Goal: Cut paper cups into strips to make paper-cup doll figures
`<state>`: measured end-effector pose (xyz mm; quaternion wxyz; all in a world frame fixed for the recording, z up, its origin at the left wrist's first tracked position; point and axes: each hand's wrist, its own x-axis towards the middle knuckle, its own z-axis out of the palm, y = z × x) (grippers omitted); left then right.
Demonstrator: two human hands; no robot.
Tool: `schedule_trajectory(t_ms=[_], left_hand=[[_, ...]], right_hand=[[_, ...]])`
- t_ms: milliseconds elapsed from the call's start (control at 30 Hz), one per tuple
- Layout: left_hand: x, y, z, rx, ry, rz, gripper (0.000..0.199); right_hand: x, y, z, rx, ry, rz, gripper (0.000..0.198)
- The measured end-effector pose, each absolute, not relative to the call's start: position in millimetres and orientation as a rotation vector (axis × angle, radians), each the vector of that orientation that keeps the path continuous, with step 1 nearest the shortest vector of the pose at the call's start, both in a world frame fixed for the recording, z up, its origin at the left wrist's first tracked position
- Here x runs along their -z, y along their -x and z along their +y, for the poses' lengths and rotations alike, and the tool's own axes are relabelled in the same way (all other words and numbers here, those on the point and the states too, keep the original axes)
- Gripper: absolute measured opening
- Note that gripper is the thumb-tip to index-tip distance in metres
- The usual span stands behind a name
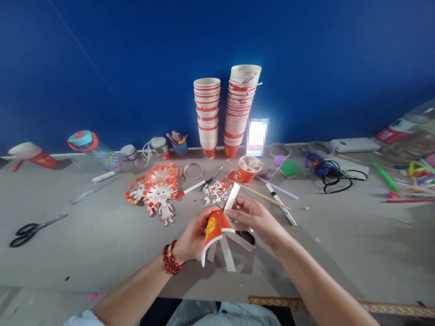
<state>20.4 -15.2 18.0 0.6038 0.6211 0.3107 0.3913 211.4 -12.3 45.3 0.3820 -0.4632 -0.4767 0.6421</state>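
Note:
My left hand (195,237) is wrapped round a cut-open paper cup (217,226), orange outside with yellow lettering. Several white strips hang from the cup toward the table's front edge. My right hand (254,217) pinches a white paper strip (231,198) that points up beside the cup; whether it is still joined to the cup is hidden. Below my right hand shows a black loop (247,237), perhaps a scissor handle, mostly covered. Just beyond the hands lie paper scraps (217,192). Cut paper dolls (163,194) with fringed orange heads rest to the left.
Two tall cup stacks (208,117) lean by the blue wall, near a lit screen (257,136). A cup of scraps (249,170) and a marker (281,204) lie beyond my right hand. Scissors (32,232) lie far left; a glue gun (319,165) and its cable sit right.

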Motion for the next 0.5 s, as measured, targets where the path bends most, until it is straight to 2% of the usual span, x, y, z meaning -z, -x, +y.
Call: schedule_trajectory(t_ms=[267,500], left_hand=[[-16.1,-18.1,-17.0,-0.881,-1.447,0.734,0.033],[-17.7,-18.9,-14.4,-0.865,-1.461,0.71,0.035]], right_hand=[[-45.2,-210.2,-13.8,-1.68,1.106,-1.164,0.028],[-48.8,-209.1,-15.3,-1.694,1.123,-1.134,0.031]])
